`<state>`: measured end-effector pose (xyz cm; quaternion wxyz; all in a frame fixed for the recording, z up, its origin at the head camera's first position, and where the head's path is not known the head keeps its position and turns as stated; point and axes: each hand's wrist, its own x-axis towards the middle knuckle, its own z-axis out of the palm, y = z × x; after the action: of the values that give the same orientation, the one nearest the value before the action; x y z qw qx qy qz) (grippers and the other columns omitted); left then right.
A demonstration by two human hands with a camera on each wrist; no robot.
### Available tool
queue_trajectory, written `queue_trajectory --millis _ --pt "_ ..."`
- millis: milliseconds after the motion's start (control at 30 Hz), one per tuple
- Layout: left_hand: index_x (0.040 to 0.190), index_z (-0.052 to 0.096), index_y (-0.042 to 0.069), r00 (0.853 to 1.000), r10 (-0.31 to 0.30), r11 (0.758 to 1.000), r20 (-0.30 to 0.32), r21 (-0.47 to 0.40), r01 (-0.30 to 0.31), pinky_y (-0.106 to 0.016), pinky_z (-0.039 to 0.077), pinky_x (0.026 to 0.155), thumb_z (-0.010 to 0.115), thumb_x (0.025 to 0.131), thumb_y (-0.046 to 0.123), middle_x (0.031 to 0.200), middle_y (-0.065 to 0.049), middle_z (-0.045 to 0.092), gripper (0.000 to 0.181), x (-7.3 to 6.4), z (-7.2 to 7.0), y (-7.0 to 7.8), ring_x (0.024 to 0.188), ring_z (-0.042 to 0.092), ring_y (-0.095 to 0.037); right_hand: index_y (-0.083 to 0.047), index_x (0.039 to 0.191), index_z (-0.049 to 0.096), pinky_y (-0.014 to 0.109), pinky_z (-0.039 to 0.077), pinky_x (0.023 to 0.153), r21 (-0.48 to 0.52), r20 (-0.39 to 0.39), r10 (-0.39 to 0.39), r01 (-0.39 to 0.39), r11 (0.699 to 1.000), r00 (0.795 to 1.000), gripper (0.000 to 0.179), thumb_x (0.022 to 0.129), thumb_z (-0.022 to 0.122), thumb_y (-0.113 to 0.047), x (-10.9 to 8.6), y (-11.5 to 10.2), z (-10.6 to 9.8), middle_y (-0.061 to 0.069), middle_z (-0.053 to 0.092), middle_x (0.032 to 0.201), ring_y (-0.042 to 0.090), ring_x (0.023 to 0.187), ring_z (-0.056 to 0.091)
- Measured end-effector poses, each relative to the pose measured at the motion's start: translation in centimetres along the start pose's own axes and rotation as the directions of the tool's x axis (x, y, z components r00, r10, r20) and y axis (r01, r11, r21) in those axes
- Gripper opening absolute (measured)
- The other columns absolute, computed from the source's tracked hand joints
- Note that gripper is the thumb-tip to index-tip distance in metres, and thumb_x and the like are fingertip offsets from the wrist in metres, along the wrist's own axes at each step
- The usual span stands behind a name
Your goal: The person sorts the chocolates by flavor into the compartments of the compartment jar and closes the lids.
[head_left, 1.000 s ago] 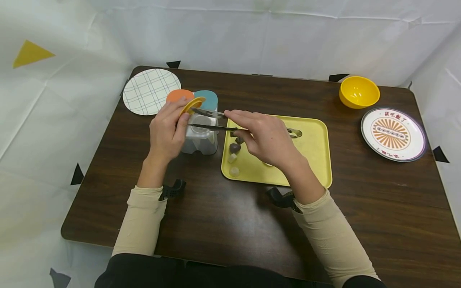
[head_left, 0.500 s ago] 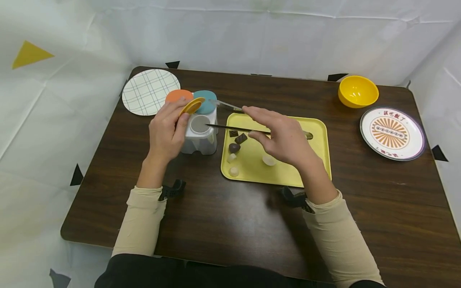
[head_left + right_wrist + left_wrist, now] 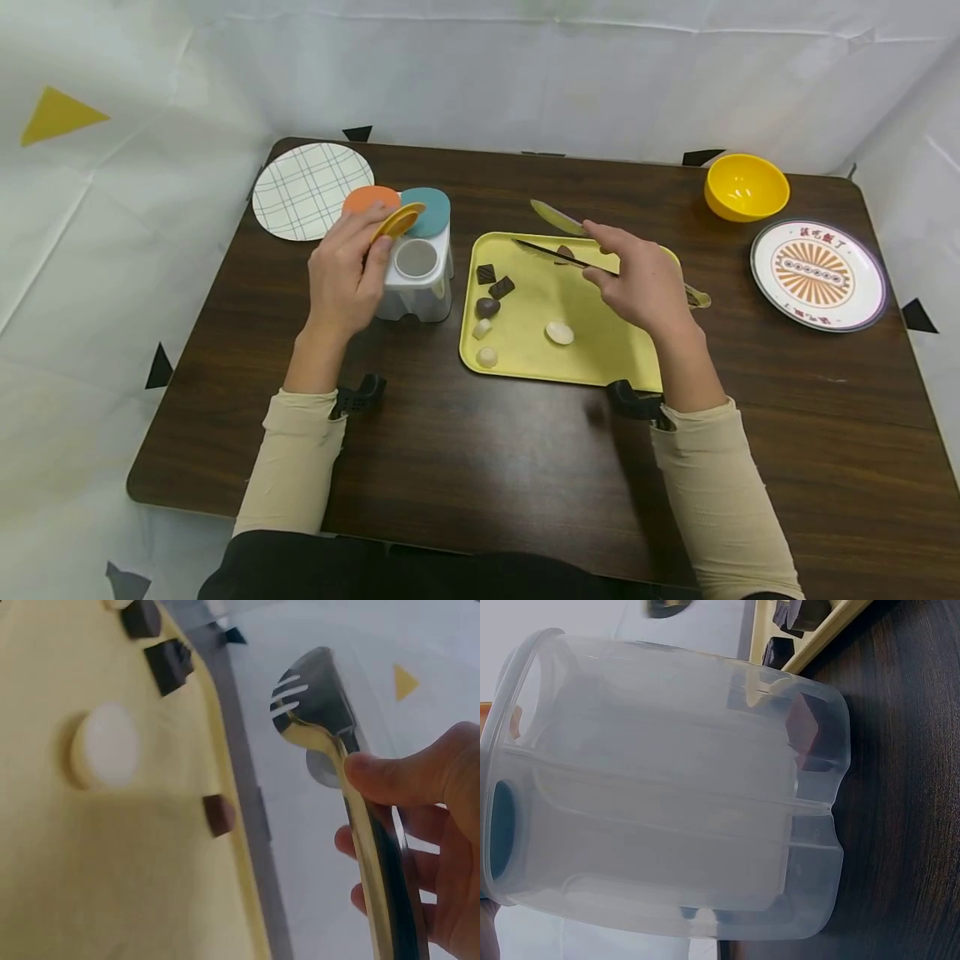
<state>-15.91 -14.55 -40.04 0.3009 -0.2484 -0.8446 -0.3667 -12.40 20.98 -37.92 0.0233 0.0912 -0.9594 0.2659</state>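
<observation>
My left hand (image 3: pixel 345 271) pinches a yellow lid (image 3: pixel 397 222), tilted up beside an uncovered round opening (image 3: pixel 416 258) of a translucent container (image 3: pixel 431 300). Orange (image 3: pixel 371 198) and teal (image 3: pixel 426 212) lids cover other parts. Through the container's wall, the left wrist view shows a brown chocolate piece (image 3: pixel 810 731) at the bottom. Metal tongs (image 3: pixel 371 862) are in my right hand (image 3: pixel 641 279), arms spread apart with nothing between them, above a yellow tray (image 3: pixel 600 354). On the tray lie dark chocolates (image 3: pixel 487 308), a white oval piece (image 3: pixel 559 333) and a brown piece (image 3: pixel 219 815) near its far edge.
A white checked round mat (image 3: pixel 311 192) lies at the back left, behind the container. At the back right stands a yellow bowl (image 3: pixel 746 187), with a patterned plate (image 3: pixel 817 277) in front of it. Small pale pieces (image 3: pixel 487 357) sit near the tray's left corner.
My right hand and the tongs have moved right, from over the container's opening to above the tray, and the tongs' arms have spread apart. The left hand stays in place with the lid.
</observation>
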Motion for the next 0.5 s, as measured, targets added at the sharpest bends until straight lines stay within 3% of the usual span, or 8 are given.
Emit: queue_trajectory --millis 100,200,333,500 --pt "0.11 0.074 0.002 1.0 -0.004 1.0 -0.001 0.0 0.004 -0.047 0.035 0.108 0.049 0.098 0.026 0.119 -0.005 0.069 0.036 0.0 -0.1 0.0 0.121 0.059 -0.021 -0.017 0.146 0.05 0.036 0.028 0.048 -0.034 0.032 0.074 -0.073 0.997 0.997 0.059 0.09 0.07 -0.016 0.0 0.8 0.5 0.019 0.066 0.121 0.023 0.044 0.041" --pt "0.11 0.074 0.002 1.0 -0.002 1.0 -0.006 -0.016 0.002 -0.047 0.036 0.108 0.052 0.097 0.024 0.118 -0.006 0.069 0.034 0.0 0.0 0.0 0.12 0.059 -0.022 -0.018 0.147 0.049 0.038 0.032 0.052 -0.041 0.06 0.137 -0.135 0.99 0.989 0.059 0.091 0.069 -0.018 -0.1 1.6 0.9 0.02 0.065 0.121 0.026 0.05 0.047" --pt "0.11 0.074 0.002 1.0 0.005 1.0 -0.012 -0.029 -0.006 -0.049 0.036 0.107 0.054 0.096 0.022 0.118 -0.007 0.07 0.031 0.0 0.0 0.0 0.119 0.06 -0.024 -0.019 0.146 0.049 0.047 0.041 0.061 -0.038 0.074 0.188 -0.186 0.982 0.979 0.058 0.092 0.067 -0.02 -0.2 2.4 1.3 0.02 0.066 0.121 0.036 0.075 0.061" --pt "0.11 0.074 0.002 1.0 0.011 1.0 -0.02 -0.024 -0.012 -0.049 0.036 0.107 0.054 0.096 0.022 0.117 -0.006 0.07 0.031 0.0 0.0 0.0 0.119 0.06 -0.025 -0.02 0.146 0.049 0.054 0.043 0.072 -0.033 0.076 0.209 -0.207 0.978 0.975 0.056 0.092 0.066 -0.021 -0.2 3.1 1.7 0.02 0.066 0.119 0.042 0.099 0.061"
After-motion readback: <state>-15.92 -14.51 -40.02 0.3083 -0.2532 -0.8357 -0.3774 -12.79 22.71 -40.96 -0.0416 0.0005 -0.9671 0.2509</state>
